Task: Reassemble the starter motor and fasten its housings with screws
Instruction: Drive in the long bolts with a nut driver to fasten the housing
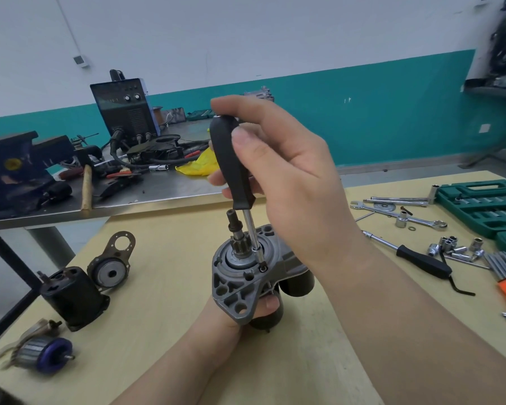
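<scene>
- starter motor (246,276) stands upright near the middle of the wooden table (164,287), gear end up, its grey front housing (234,290) on top and the dark body below.
- left hand (246,312) grips the motor from underneath, fingers curled round the dark body – one fingertip shows just under the housing's flange.
- right hand (278,171) is wrapped round the black handle of a screwdriver (234,162), thumb along the front and fingers curled behind it.
- the driver's shaft runs down beside the gear shaft (236,232), and its tip sits in a screw (263,268) on the housing's face, at the right of the rim.
- step in hand, as i judge it: fastening the front housing with screws – whether this screw is fully home cannot be told.
- a 2nd hole (248,275) just left of the screw looks empty, so it may be the next one to fill.
- next move calls for keeping the driver square to the screw, pressing down while turning, and the left hand holding the motor against the twist.
- other motor parts lie at the table's left: a black case (73,296), an end cap (111,271) and a rotor (41,353).
- loose sockets (450,247) and wrenches lie well apart at the right.
</scene>
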Demonstrator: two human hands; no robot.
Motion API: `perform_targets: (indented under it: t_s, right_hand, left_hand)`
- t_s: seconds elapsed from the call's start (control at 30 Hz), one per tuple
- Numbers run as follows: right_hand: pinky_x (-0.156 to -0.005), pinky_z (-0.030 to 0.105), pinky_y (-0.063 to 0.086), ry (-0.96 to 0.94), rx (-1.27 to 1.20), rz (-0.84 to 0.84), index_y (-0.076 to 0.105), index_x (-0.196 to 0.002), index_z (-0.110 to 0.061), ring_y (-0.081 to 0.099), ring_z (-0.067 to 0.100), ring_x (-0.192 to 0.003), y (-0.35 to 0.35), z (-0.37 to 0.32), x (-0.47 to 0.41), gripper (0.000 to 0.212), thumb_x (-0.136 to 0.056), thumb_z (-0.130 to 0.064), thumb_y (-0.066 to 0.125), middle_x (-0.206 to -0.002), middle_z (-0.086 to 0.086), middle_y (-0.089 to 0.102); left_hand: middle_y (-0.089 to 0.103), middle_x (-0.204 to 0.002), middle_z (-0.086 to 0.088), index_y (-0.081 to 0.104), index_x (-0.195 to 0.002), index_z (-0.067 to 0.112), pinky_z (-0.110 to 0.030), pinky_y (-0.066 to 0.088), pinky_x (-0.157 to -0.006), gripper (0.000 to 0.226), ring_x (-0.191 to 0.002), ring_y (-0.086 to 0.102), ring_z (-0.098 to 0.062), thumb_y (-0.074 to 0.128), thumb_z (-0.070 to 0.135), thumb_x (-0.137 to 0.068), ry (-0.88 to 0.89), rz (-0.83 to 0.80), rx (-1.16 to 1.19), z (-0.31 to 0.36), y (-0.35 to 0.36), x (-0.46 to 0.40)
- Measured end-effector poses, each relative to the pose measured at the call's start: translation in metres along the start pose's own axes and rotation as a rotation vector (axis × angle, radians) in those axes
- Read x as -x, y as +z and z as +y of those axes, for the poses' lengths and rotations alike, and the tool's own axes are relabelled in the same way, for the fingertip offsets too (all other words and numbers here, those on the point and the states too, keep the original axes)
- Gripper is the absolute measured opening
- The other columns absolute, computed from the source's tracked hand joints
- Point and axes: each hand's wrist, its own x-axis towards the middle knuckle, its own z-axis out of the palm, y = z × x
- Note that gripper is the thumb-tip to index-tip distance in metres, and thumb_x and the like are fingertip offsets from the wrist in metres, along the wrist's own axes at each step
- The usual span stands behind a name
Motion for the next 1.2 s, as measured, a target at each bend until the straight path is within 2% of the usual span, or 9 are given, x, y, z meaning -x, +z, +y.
perform_targets:
  t_s: [0.2, 0.33, 0.4, 0.5, 0.63, 0.8, 0.93, 1.1, 1.2]
  right_hand:
    - [-0.078, 0.018, 0.053, -0.084, 0.173, 0.066, 0.067, -0.128, -0.028, 0.063, 0.005, -0.080, 0.002, 0.004, 0.000, 0.034, -0.099, -0.012, 0.073, -0.092, -0.010, 0.066]
    - [-0.082, 0.036, 0.061, -0.057, 0.086, 0.036, 0.069, -0.124, -0.029, 0.068, 0.014, -0.090, 0.002, 0.002, 0.000, 0.023, -0.105, -0.018, 0.062, -0.098, -0.015, 0.070]
    - [-0.081, 0.036, 0.063, -0.020, 0.018, 0.010, 0.068, -0.123, -0.030, 0.073, 0.023, -0.094, 0.000, 0.000, 0.001, 0.025, -0.108, -0.015, 0.055, -0.099, -0.016, 0.071]
    - [-0.078, 0.031, 0.061, -0.019, 0.059, 0.000, 0.067, -0.127, -0.028, 0.073, 0.023, -0.088, 0.001, 0.000, 0.001, 0.027, -0.106, -0.012, 0.059, -0.100, -0.004, 0.072]
    - [-0.079, 0.018, 0.052, -0.073, 0.198, 0.049, 0.067, -0.130, -0.026, 0.062, 0.007, -0.082, 0.002, 0.003, 0.001, 0.036, -0.099, -0.009, 0.072, -0.097, -0.004, 0.067]
    - [-0.089, 0.045, 0.063, -0.023, 0.107, 0.030, 0.069, -0.128, -0.028, 0.069, 0.016, -0.100, 0.002, 0.001, 0.001, 0.025, -0.107, -0.018, 0.059, -0.105, -0.015, 0.070]
    - [-0.077, 0.036, 0.064, -0.002, 0.073, 0.003, 0.067, -0.126, -0.030, 0.074, 0.023, -0.087, 0.001, 0.000, 0.001, 0.026, -0.107, -0.014, 0.057, -0.100, -0.008, 0.070]
    - [-0.081, 0.030, 0.060, -0.063, 0.187, 0.061, 0.067, -0.131, -0.029, 0.064, 0.009, -0.085, 0.003, 0.003, 0.001, 0.036, -0.100, -0.012, 0.072, -0.094, -0.010, 0.068]
    - [-0.088, 0.046, 0.063, -0.029, 0.147, 0.043, 0.070, -0.131, -0.026, 0.067, 0.014, -0.095, 0.003, 0.002, 0.002, 0.029, -0.104, -0.017, 0.065, -0.105, -0.011, 0.070]
  left_hand:
    - [0.065, -0.115, -0.008, 0.048, -0.136, -0.011, -0.037, 0.052, -0.101, 0.070, -0.089, 0.071, 0.004, 0.052, -0.045, -0.075, 0.006, 0.011, 0.134, 0.011, 0.009, -0.005]
    - [0.072, -0.097, 0.012, 0.061, -0.109, 0.018, -0.007, 0.053, -0.081, 0.043, -0.083, 0.069, 0.015, 0.062, -0.020, -0.090, -0.065, 0.007, 0.076, 0.010, 0.003, 0.006]
    - [0.072, -0.100, 0.016, 0.065, -0.114, 0.030, -0.009, 0.052, -0.086, 0.056, -0.088, 0.068, 0.015, 0.066, -0.019, -0.088, -0.038, 0.013, 0.046, 0.015, 0.006, 0.006]
    - [0.077, -0.099, 0.011, 0.074, -0.115, 0.037, -0.028, 0.050, -0.105, 0.095, -0.097, 0.069, -0.001, 0.045, -0.046, -0.079, -0.022, 0.029, 0.131, 0.019, 0.012, -0.001]
    - [0.063, -0.133, -0.023, 0.055, -0.128, 0.010, -0.051, 0.046, -0.114, 0.071, -0.123, 0.061, -0.038, 0.063, -0.039, -0.076, 0.035, 0.009, 0.160, 0.014, 0.007, -0.001]
    - [0.069, -0.119, -0.001, 0.059, -0.115, 0.027, -0.023, 0.057, -0.096, 0.076, -0.100, 0.072, 0.001, 0.072, -0.035, -0.071, 0.108, 0.043, 0.089, 0.016, 0.007, 0.001]
    - [0.079, -0.102, 0.001, 0.071, -0.107, 0.025, -0.011, 0.053, -0.086, 0.085, -0.087, 0.072, 0.006, 0.099, -0.013, -0.036, 0.052, -0.056, 0.168, 0.009, 0.006, -0.008]
    - [0.069, -0.105, 0.003, 0.057, -0.127, 0.004, -0.009, 0.053, -0.083, 0.073, -0.089, 0.069, 0.015, 0.058, -0.043, -0.072, 0.052, 0.026, 0.156, 0.012, 0.008, -0.003]
    - [0.075, -0.094, 0.002, 0.073, -0.115, 0.009, -0.026, 0.058, -0.091, 0.066, -0.087, 0.073, -0.009, 0.043, -0.041, -0.085, -0.062, 0.000, 0.219, 0.007, 0.006, -0.005]
